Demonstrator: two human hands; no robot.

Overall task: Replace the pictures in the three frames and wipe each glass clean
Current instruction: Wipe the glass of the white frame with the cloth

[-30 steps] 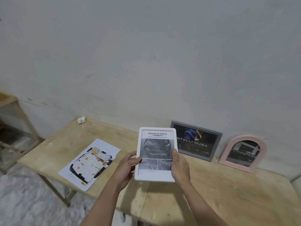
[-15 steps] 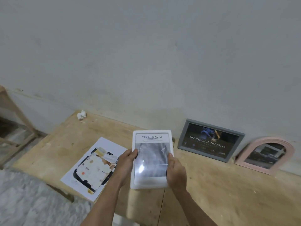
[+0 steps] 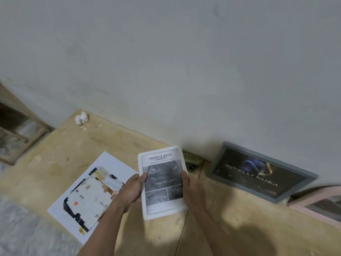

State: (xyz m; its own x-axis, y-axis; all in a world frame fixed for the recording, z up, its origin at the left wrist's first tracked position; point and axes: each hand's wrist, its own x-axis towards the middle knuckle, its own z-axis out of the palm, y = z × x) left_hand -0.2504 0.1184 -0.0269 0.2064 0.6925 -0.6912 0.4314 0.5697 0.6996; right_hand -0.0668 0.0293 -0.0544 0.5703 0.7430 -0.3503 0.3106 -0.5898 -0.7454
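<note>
Both of my hands hold the white rectangular picture frame (image 3: 162,182) in the lower middle of the frame. My left hand (image 3: 132,191) grips its left edge, with the thumb lying over the front rim. My right hand (image 3: 191,190) grips its right edge, thumb on the front too. The white frame stands upright on its short side, with the glass facing me. The picture inside reads "TOUGH & AGILE" at the top, with a grey car picture under the words. I cannot tell if its bottom edge touches the light wooden worktop (image 3: 230,230) or sits just above it.

To the right, a grey rectangular picture frame (image 3: 262,171) leans against the pale grey wall (image 3: 166,61). Its dark picture reads "INTELLI NUSA". At the far right edge of the frame I see part of a pink picture frame (image 3: 322,204), also by the wall.

To the left of my left hand, a white paper sheet with a dark and cream printed picture (image 3: 88,194) lies flat on the worktop. A small white crumpled lump (image 3: 81,117) sits near the wall in the upper left part of the worktop. Just behind the white frame, by the wall, lies a small greenish bundle (image 3: 192,161), too blurred to name.
</note>
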